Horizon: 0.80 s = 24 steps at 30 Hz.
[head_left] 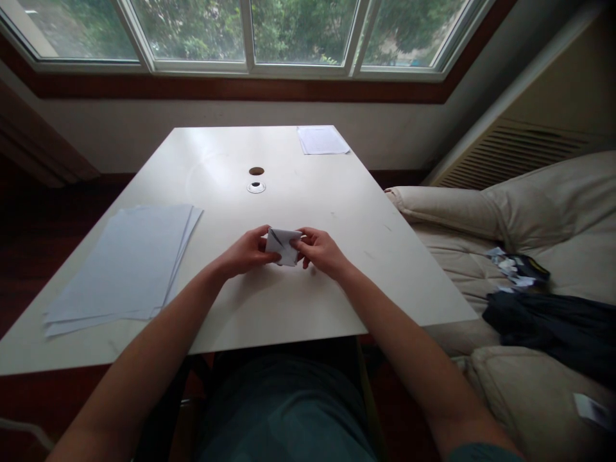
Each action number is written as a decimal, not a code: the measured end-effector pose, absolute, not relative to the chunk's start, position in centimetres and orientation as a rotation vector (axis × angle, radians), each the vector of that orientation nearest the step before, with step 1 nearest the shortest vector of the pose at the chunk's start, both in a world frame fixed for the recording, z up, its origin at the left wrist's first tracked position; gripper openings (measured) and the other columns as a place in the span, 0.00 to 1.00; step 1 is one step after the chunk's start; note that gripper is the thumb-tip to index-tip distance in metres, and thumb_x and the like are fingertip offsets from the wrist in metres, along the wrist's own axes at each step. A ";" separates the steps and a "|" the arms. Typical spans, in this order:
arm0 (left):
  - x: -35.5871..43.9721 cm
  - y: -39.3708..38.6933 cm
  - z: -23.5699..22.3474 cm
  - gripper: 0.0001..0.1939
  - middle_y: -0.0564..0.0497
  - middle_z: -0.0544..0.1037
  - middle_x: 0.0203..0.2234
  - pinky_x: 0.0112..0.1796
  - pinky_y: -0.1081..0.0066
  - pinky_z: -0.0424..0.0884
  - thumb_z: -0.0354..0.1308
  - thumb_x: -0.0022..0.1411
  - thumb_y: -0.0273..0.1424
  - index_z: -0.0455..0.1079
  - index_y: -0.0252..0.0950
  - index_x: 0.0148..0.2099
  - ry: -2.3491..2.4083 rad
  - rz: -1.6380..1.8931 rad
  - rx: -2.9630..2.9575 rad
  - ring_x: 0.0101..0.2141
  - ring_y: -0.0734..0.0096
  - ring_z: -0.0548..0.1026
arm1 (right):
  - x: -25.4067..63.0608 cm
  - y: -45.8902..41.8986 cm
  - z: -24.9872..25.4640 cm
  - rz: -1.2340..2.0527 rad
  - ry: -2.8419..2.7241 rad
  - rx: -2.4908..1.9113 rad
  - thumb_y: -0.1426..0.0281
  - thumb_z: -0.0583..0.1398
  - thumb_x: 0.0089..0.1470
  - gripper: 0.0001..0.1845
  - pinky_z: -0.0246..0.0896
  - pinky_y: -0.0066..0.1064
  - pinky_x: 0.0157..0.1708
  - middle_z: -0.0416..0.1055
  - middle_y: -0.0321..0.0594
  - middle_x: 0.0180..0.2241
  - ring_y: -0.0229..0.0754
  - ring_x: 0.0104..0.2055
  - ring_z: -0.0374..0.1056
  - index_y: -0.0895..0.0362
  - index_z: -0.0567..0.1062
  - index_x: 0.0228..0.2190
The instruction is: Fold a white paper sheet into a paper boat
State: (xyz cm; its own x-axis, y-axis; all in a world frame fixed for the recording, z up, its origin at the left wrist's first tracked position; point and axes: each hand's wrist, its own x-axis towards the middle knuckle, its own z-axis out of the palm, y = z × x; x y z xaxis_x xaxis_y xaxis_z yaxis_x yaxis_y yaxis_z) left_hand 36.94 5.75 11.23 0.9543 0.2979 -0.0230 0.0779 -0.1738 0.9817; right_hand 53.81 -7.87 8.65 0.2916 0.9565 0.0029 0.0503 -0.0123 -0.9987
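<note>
Between my two hands, just above the white table (308, 308), is a small folded piece of white paper (283, 244) with a dark slanting line on its face. My left hand (248, 250) pinches its left side, thumb in front and fingers behind. On the right edge, my right hand (321, 249) grips it the same way, with the thumb on the near face. The fingers behind the paper are partly hidden.
Large loose white sheets (125, 263) lie at the table's left. More papers (322, 140) rest at the far right corner. A round hole (256, 171) and a grommet ring (256, 187) are near the middle. A beige sofa (447, 205) with dark cloth (553, 327) stands right.
</note>
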 end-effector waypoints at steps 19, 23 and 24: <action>37.7 5.7 9.2 0.04 0.56 0.69 0.22 0.28 0.74 0.59 0.55 0.54 0.24 0.62 0.37 0.30 0.427 0.562 2.486 0.24 0.75 0.65 | 54.6 -8.5 8.5 0.175 -1.495 -1.844 0.67 0.61 0.55 0.04 0.58 0.32 0.37 0.70 0.38 0.30 0.43 0.36 0.65 0.54 0.73 0.33; 37.9 6.0 8.7 0.04 0.56 0.68 0.23 0.28 0.74 0.59 0.55 0.54 0.23 0.63 0.36 0.30 0.374 0.585 2.513 0.24 0.75 0.64 | 54.9 -8.4 8.2 0.241 -1.532 -1.817 0.68 0.61 0.56 0.05 0.58 0.31 0.37 0.70 0.36 0.29 0.42 0.35 0.64 0.53 0.73 0.37; 37.9 6.0 8.7 0.04 0.55 0.68 0.23 0.28 0.74 0.59 0.55 0.54 0.23 0.63 0.36 0.30 0.367 0.584 2.517 0.24 0.75 0.64 | 54.9 -8.4 8.2 0.264 -1.540 -1.810 0.68 0.61 0.56 0.07 0.58 0.31 0.37 0.70 0.36 0.29 0.41 0.34 0.64 0.52 0.73 0.39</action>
State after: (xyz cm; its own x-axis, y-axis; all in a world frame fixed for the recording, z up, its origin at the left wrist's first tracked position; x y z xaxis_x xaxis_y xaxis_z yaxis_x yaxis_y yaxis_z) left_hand 37.86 6.00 8.65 0.8702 0.3655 0.3303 0.1389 -0.8253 0.5473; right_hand 54.91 -8.39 8.17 0.2609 0.9194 0.2944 0.7684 -0.0131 -0.6398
